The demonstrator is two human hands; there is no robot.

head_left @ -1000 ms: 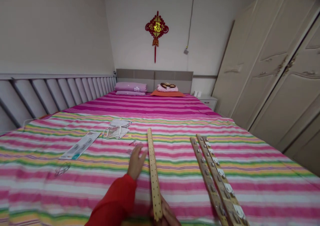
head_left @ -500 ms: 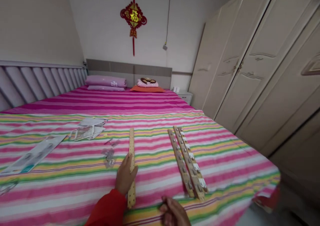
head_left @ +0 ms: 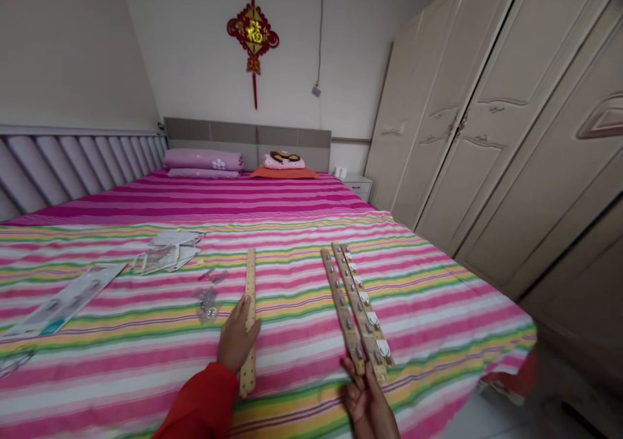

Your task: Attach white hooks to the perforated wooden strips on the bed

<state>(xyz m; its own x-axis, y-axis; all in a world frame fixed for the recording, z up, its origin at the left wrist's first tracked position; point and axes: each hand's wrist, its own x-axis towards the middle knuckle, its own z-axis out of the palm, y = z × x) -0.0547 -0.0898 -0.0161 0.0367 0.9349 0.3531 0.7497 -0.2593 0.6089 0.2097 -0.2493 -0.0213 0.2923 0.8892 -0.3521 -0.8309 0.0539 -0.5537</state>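
Note:
My left hand, in a red sleeve, is closed round the middle of a pale wooden strip with rows of small holes, which lies lengthwise on the striped cloth. At lower right, my right hand pinches the near end of another wooden strip that carries a row of small metal fittings. Close along its right side lie more such strips, also with metal fittings. White curved pieces run down the outermost one. Some of my right fingers are curled under and partly hidden.
Left of my left hand are small clear packets with metal parts. Farther left lie crumpled plastic bags and a long flat package. Folded bedding is by the headboard. A wardrobe stands on the right.
My right hand has moved forward and right from the bare cloth to the near end of the fitted strip. My left hand stays on its strip. The view has shifted slightly.

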